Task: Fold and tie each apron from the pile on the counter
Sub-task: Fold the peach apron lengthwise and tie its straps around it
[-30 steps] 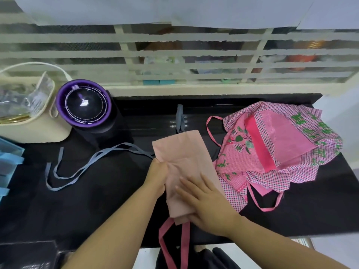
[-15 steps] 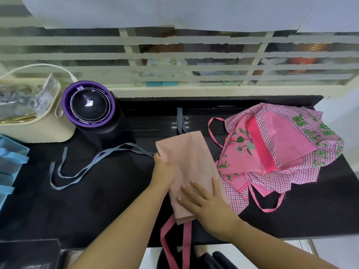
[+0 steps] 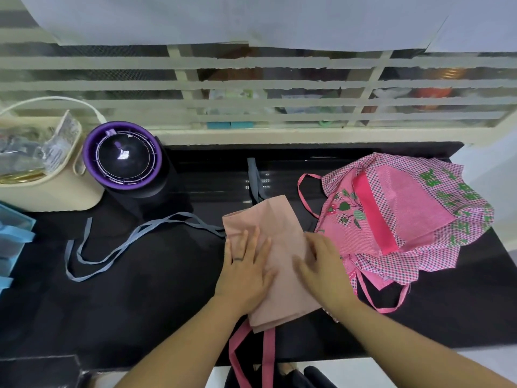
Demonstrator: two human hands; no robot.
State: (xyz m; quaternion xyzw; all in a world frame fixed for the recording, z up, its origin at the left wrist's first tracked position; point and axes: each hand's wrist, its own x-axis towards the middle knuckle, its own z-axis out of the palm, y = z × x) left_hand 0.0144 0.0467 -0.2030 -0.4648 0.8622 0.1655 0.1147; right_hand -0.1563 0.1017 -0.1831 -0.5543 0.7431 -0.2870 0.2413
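Note:
A pale pink apron (image 3: 282, 242), folded into a long narrow strip, lies on the black counter (image 3: 140, 289) in the middle. My left hand (image 3: 246, 270) lies flat on its left half with fingers straight. My right hand (image 3: 321, 264) presses flat on its right edge. Two darker pink ties (image 3: 251, 357) hang from its near end over the counter's front edge. To the right sits a pile of pink checked and flowered aprons (image 3: 405, 219) with loose pink ties.
Grey ties (image 3: 126, 242) trail over a black cloth to the left. A purple-rimmed black round appliance (image 3: 123, 161) and a cream basket (image 3: 42, 175) stand at the back left. Blue items (image 3: 14, 236) sit at the left edge. A barred window runs behind.
My left hand has moved from the strip's left edge onto its top and flattened. My right hand has slid up and right to the strip's right edge.

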